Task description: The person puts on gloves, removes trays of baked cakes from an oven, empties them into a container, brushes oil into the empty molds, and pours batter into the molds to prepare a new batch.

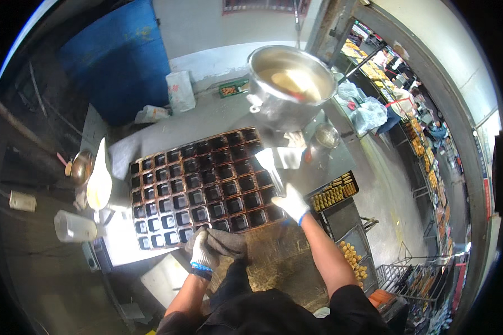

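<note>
A dark metal baking mould tray (200,189) with rows of square cavities lies across the table in front of me; its cavities look empty. My left hand (204,254), in a white knitted glove, grips a grey-brown cloth (226,243) at the tray's near edge. My gloved right hand (292,203) holds the handle of a brush (269,164) near the tray's right edge; glare blurs the brush's wide pale head. A big metal pot (291,90) of pale liquid stands behind the tray's right end.
A translucent plastic jug (76,226) and a pale pointed bag or cone (99,180) are at the left. On the right are a metal bowl (327,135), a tray of long pastries (334,192) and trays of small baked pieces (354,259). People are beyond the doorway.
</note>
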### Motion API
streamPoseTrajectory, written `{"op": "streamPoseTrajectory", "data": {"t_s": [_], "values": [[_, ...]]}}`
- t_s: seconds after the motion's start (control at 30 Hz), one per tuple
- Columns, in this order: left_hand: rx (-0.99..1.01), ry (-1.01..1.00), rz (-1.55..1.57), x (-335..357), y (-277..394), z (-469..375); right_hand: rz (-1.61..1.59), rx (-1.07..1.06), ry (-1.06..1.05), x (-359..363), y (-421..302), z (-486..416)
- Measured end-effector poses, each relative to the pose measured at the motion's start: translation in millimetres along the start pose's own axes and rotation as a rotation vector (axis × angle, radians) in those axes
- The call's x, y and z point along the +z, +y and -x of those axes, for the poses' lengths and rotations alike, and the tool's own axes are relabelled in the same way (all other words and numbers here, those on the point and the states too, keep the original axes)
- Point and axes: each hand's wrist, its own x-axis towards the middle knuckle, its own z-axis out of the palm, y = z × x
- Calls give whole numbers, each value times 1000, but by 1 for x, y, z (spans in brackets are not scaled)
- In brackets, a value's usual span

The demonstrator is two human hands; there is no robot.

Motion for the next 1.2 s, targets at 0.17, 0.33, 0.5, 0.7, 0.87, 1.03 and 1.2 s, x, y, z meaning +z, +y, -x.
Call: {"op": "streamPoseTrajectory", "data": {"t_s": [0.17,0.33,0.5,0.7,0.87,1.03,1.2], "values": [[-41,-76,-63,20,23,-32,70,-13,49,19,-29,-64],[-38,-89,-249,41,34,9,50,-53,356,15,-56,-1],[259,-433,-1148,78,22,54,-240,-344,227,-15,-74,131],[380,-834,-1586,128,-52,57,-89,-148,420,-28,-59,222],[576,-911,-1926,160,-136,104,-476,286,605,-52,0,325],[-277,-1420,-1391,161,-200,170,-1124,382,778,-48,40,411],[-739,-1503,-1361,171,-266,193,-1449,98,859,-51,69,462]]}}
